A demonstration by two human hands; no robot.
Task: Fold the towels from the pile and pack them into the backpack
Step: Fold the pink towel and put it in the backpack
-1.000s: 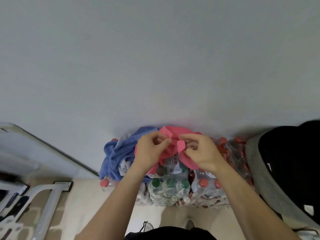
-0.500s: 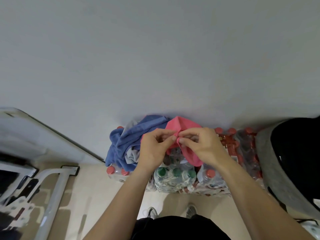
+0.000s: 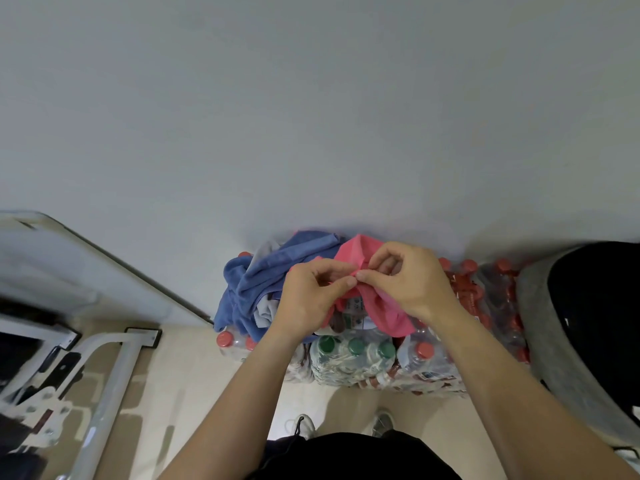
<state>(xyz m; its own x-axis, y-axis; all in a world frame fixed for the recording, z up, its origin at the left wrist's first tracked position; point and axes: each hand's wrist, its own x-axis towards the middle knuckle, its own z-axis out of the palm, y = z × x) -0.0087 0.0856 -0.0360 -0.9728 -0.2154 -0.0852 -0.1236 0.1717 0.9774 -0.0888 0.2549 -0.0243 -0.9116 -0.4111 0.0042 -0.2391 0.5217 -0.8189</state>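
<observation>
A pink towel [image 3: 353,252] hangs between both hands above shrink-wrapped bottle packs. My left hand [image 3: 310,297] pinches its edge at the middle, thumb and forefinger together. My right hand [image 3: 405,278] pinches the same edge right beside it, fingertips of the two hands almost touching. The pile of blue and grey towels [image 3: 256,282] lies on the bottle packs to the left of my hands, against the wall. An open backpack [image 3: 540,317], grey outside and black inside, stands at the right edge.
Packs of plastic bottles [image 3: 353,358] with red and green caps stand on the beige floor against the white wall. A white metal frame [image 3: 107,379] and dark gear lie at the lower left. My shoes [image 3: 301,426] show below.
My hands have drawn together until their fingertips nearly meet on the pink towel's edge. The view has tilted slightly, so the towels and bottles sit a little higher and further right.
</observation>
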